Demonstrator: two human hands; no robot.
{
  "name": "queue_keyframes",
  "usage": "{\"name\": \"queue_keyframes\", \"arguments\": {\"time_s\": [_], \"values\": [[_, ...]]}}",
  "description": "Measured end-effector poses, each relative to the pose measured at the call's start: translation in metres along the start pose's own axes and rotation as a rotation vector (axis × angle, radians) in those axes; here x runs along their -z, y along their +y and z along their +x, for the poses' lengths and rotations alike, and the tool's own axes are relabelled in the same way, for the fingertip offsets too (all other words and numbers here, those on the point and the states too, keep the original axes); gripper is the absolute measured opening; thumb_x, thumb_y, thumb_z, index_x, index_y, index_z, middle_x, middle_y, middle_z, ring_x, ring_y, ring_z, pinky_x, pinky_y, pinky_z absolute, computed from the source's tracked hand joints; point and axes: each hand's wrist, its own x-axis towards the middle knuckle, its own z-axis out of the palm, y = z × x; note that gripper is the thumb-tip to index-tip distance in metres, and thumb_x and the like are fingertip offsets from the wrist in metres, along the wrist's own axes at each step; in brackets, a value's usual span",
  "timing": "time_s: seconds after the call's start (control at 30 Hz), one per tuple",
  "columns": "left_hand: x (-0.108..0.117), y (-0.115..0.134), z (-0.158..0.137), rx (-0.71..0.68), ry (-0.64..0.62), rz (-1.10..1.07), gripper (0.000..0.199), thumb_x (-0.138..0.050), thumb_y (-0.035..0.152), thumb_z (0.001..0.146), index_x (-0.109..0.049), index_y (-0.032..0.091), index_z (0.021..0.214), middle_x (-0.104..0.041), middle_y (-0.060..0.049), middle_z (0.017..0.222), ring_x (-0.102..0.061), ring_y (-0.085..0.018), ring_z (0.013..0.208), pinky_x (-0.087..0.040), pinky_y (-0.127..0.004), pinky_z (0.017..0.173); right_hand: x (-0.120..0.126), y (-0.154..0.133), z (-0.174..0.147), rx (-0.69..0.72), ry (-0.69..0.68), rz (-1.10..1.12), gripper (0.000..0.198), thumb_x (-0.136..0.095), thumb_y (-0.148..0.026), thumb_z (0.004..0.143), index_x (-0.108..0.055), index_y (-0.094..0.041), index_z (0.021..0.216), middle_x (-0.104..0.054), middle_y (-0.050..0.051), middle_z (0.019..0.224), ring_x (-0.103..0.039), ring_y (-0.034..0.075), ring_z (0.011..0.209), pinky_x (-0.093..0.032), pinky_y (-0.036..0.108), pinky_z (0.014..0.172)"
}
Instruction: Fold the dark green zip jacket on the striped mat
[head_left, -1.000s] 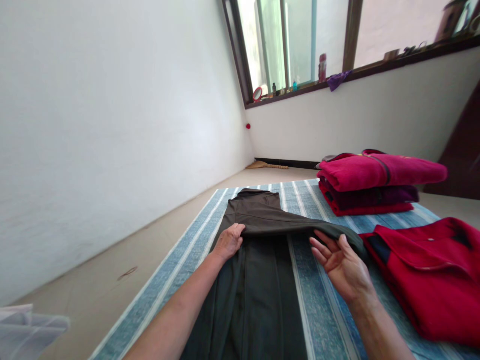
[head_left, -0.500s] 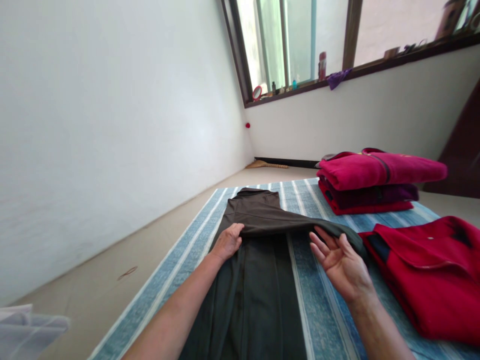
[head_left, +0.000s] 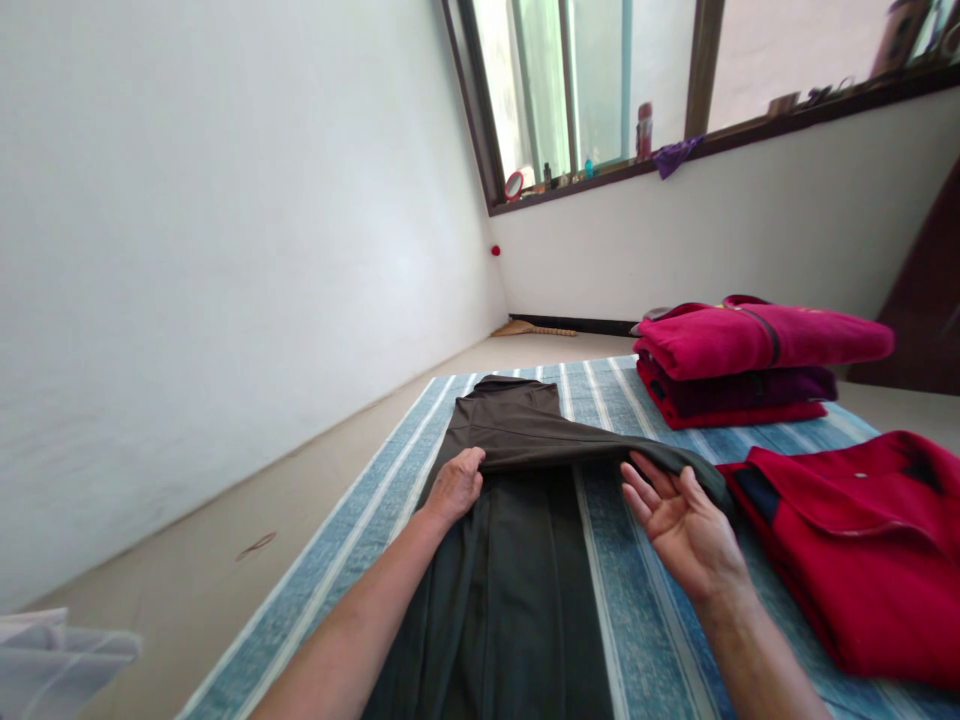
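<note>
A dark grey-green jacket [head_left: 517, 580] lies flat with its collar at the far end, and one sleeve [head_left: 555, 440] stretches across it to the right. My left hand [head_left: 454, 490] is closed on the cloth at the sleeve's near edge, close to the body of the jacket. At the sleeve's outer end, my right hand [head_left: 686, 530] is turned palm up with its fingers spread. Its fingertips touch the underside of the sleeve, without gripping it. Part of the sleeve end is hidden behind that hand.
Blue-and-white striped cloth [head_left: 652, 640] covers the surface below. A folded red garment [head_left: 877, 560] lies right of my right hand; a stack of folded clothes [head_left: 757, 345] stands behind it. A white wall [head_left: 262, 250] rises at the left. Pale fabric [head_left: 64, 660] shows at lower left.
Almost nothing differs. Both hands have shifted only very slightly, and the jacket and sleeve lie as before.
</note>
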Motion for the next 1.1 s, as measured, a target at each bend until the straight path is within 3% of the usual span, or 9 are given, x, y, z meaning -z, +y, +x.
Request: {"name": "queue_keyframes", "arguments": {"time_s": [0.23, 0.53, 0.77, 1.1], "values": [[-0.003, 0.013, 0.002, 0.109, 0.017, 0.073, 0.017, -0.043, 0.008, 0.077, -0.053, 0.019, 0.084, -0.058, -0.005, 0.084, -0.058, -0.02, 0.083, -0.044, -0.03, 0.077, 0.003, 0.001, 0.001, 0.0, -0.017, -0.041, 0.036, -0.034, -0.036, 0.096, -0.066, -0.023, 0.104, -0.064, 0.007, 0.119, -0.061, 0.023, 0.107, -0.053, 0.039, 0.084], [-0.004, 0.026, 0.008, 0.328, 0.093, 0.137, 0.015, -0.043, 0.012, 0.081, -0.056, 0.019, 0.082, -0.06, -0.007, 0.09, -0.057, -0.021, 0.089, -0.042, -0.03, 0.078, 0.004, -0.001, 0.001, -0.027, 0.018, -0.071, 0.036, -0.034, -0.034, 0.096, -0.067, -0.02, 0.1, -0.067, 0.006, 0.114, -0.065, 0.022, 0.1, -0.056, 0.033, 0.072], [-0.003, 0.029, 0.007, 0.505, 0.143, 0.098, 0.012, -0.047, 0.016, 0.082, -0.057, 0.02, 0.086, -0.063, -0.004, 0.08, -0.06, -0.019, 0.078, -0.041, -0.027, 0.067, 0.015, 0.003, 0.005, 0.001, 0.003, -0.155, 0.023, -0.048, -0.028, 0.087, -0.068, -0.016, 0.086, -0.073, 0.011, 0.092, -0.069, 0.021, 0.077, -0.054, 0.03, 0.061], [0.0, 0.027, 0.001, 0.542, 0.114, -0.031, 0.009, -0.052, 0.014, 0.077, -0.058, 0.02, 0.078, -0.062, 0.001, 0.067, -0.059, -0.015, 0.067, -0.041, -0.024, 0.063, 0.019, 0.006, 0.008, 0.105, 0.067, -0.224, 0.014, -0.056, -0.024, 0.076, -0.066, -0.014, 0.076, -0.072, 0.01, 0.072, -0.069, 0.02, 0.064, -0.053, 0.028, 0.055]]}}
